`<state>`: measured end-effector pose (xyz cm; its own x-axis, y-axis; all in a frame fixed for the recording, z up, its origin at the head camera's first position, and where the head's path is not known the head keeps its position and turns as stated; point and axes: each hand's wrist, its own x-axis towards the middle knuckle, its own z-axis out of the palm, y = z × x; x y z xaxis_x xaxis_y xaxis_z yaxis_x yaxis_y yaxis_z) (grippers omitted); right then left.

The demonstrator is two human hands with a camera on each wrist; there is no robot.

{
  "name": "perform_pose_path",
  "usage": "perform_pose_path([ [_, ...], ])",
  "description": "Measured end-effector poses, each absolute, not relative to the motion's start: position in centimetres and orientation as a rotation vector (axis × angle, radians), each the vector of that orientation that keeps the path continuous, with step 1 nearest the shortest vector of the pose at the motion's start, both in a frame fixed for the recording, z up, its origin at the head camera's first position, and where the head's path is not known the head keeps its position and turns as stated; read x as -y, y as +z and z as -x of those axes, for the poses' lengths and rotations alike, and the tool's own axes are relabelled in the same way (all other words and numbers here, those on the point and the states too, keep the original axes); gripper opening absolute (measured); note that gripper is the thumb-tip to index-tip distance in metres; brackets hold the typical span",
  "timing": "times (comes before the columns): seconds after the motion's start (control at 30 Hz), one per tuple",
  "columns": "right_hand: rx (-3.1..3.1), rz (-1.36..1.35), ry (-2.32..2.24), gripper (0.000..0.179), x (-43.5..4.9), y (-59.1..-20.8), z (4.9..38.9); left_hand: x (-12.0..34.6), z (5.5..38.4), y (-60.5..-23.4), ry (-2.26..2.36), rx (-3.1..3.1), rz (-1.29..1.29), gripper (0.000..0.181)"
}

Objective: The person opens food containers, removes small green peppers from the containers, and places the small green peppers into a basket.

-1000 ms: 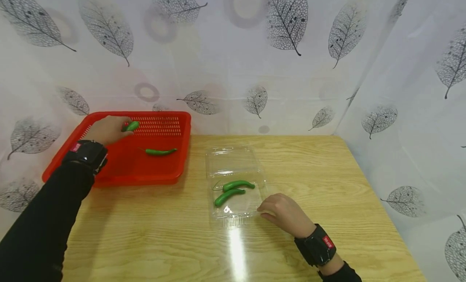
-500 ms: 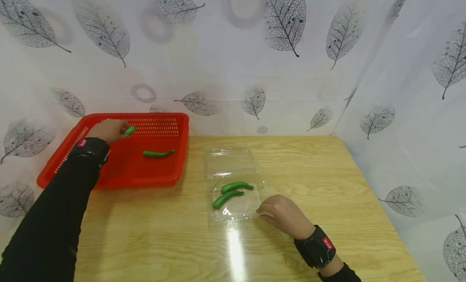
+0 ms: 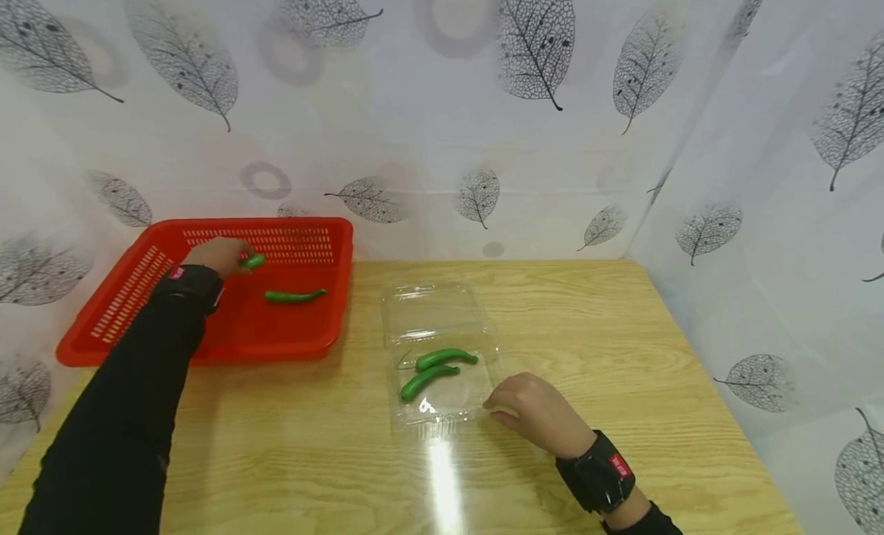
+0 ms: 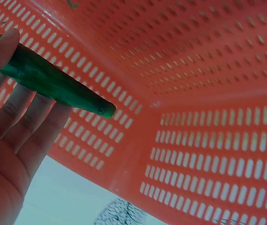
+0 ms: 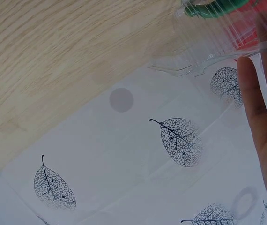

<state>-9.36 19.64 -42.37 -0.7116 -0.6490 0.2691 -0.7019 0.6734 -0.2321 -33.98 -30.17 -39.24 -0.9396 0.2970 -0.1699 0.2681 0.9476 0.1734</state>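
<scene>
My left hand [image 3: 219, 255] is over the back of a red plastic basket [image 3: 255, 334], gripping a green chili pepper [image 3: 253, 261] between thumb and fingers. The left wrist view shows this held pepper [image 4: 58, 82] lying across the fingers against the perforated basket walls. Another green chili [image 3: 295, 296] lies on the basket floor. Two more, an upper chili [image 3: 445, 357] and a lower chili [image 3: 428, 383], lie in the front half of an open clear plastic clamshell container [image 3: 459, 404]. My right hand [image 3: 532, 412] holds the container's front right corner, thumb and finger at the rim [image 5: 208, 61].
The wooden table [image 3: 311, 450] carries the basket at left and the container at centre, its clear lid half [image 3: 435, 308] laid back. A white leaf-patterned sheet [image 3: 400, 120] stands along the back and right edges.
My left hand, holding the chili, has shifted slightly right and toward me over the basket. The view has drifted a little. My right hand stays at the container's corner.
</scene>
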Motion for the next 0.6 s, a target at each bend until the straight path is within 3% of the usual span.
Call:
perform_pose_path([
  [0.6, 2.749, -1.100, 0.440, 0.018, -19.6, -42.3, 9.3, 26.9, 35.2, -40.9, 0.240, -2.833, -0.503, 0.038],
])
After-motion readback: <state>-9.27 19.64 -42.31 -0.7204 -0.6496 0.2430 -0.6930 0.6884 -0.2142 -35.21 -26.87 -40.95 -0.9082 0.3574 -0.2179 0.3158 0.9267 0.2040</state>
